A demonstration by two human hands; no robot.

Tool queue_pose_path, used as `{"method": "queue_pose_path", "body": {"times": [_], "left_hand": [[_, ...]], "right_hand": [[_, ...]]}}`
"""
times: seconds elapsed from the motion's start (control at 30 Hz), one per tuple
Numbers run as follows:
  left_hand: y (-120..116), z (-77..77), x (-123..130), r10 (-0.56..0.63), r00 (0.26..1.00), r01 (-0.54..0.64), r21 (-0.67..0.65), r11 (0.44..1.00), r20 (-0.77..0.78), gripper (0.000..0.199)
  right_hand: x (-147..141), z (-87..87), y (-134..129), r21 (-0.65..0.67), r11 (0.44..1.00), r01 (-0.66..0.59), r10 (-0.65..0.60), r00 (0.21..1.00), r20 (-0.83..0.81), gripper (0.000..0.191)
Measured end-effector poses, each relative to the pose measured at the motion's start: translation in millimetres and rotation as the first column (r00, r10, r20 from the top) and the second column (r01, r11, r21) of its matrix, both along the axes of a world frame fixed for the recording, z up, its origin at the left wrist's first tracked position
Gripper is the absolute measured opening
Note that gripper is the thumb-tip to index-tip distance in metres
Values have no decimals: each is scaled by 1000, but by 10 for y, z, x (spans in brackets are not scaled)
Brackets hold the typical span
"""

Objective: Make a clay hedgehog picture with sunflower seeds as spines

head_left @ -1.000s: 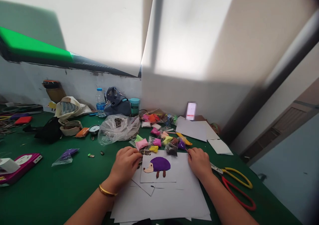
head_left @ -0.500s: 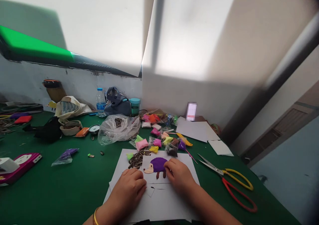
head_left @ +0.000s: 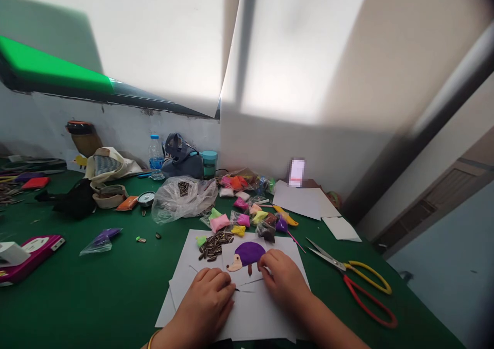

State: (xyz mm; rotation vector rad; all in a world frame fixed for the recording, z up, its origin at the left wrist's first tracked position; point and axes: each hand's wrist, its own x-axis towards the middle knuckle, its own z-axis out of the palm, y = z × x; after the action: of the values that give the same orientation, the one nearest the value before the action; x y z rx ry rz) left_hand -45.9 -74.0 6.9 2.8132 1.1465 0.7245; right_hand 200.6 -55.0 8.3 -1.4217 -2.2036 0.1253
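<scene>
Hedgehog card (head_left: 247, 256): lies on white paper (head_left: 258, 318), near-right of the sunflower seeds (head_left: 216, 245), freshly swung askew, so seemingly still being positioned, with right hand (head_left: 285, 279) bunched at its right edge, grip unclear, and left hand (head_left: 206, 302) curled nearer left, hold hidden.

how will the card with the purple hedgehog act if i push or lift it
The card should slide easily, since it lies flat on smooth-looking sheets of paper. It is probably light, as its edges look thin. The hedgehog may dent if gripped, since it looks slightly raised, perhaps clay.
</scene>
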Motion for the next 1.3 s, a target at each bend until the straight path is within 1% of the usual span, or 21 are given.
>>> {"method": "queue_pose_path", "body": {"times": [0.1, 0.2, 0.27, 0.33, 0.47, 0.53, 0.6, 0.73, 0.83, 0.93, 1.03, 1.1, 1.2, 1.23, 1.3], "left_hand": [[-9, -37, 27, 3, 1000, -3, 15, 1000, 10, 23], [-11, -53, 34, 5, 1000, -5, 33, 999, 8, 21], [-13, -60, 37, 4, 1000, -3, 48, 999, -11, 17], [-11, -72, 41, 1, 1000, 1, 61, 998, -30, 14], [17, -110, 78, -3, 999, 7, 115, 993, -37, 10], [40, -122, 128, -4, 999, 9, 152, 988, -34, 12], [58, -125, 199, 15, 999, -11, 148, 989, -28, 16], [59, -125, 333, 92, 995, -92, 19, 996, -26, 12], [38, -140, 344, 107, 993, -107, -1, 994, -47, 14], [28, -129, 243, 115, 992, -114, 35, 993, -51, 12], [74, -55, 53, 170, 983, -169, 30, 985, -63, 11], [141, 17, -90, 217, 971, -221, -23, 975, -98, 13], [259, 107, -262, 307, 943, -323, -143, 935, -128, 17], [294, 127, -299, 322, 937, -342, -177, 923, -133, 17], [346, 153, -340, 330, 936, -349, -194, 917, -121, 19]], "right_hand": [[-193, -8, -62, -9, 995, -98, 98, 995, 1, 16], [-349, -42, -118, -34, 988, -153, 154, 988, 19, 18], [-402, -68, -143, -39, 982, -183, 184, 982, 40, 16], [-414, -88, -155, -37, 981, -192, 193, 980, 40, 14], [-375, -91, -124, -27, 986, -167, 166, 985, -50, 18], [-366, -68, -73, -18, 987, -159, 157, 984, -81, 18], [-385, -29, 7, -16, 988, -154, 153, 985, -79, 17], [-506, 69, 234, -43, 987, -158, 156, 987, -34, 18], [-655, 138, 421, -63, 988, -143, 145, 989, 33, 18], [-833, 201, 571, -69, 982, -175, 184, 970, 162, 13], [-1009, 255, 660, -81, 978, -190, 206, 920, 334, 16], [-1109, 282, 692, -91, 980, -180, 201, 902, 382, 16], [-1218, 309, 716, -116, 980, -160, 194, 893, 405, 17], [-1240, 318, 720, -125, 980, -152, 191, 892, 411, 18], [-1254, 342, 726, -142, 981, -135, 183, 892, 414, 18]]}}
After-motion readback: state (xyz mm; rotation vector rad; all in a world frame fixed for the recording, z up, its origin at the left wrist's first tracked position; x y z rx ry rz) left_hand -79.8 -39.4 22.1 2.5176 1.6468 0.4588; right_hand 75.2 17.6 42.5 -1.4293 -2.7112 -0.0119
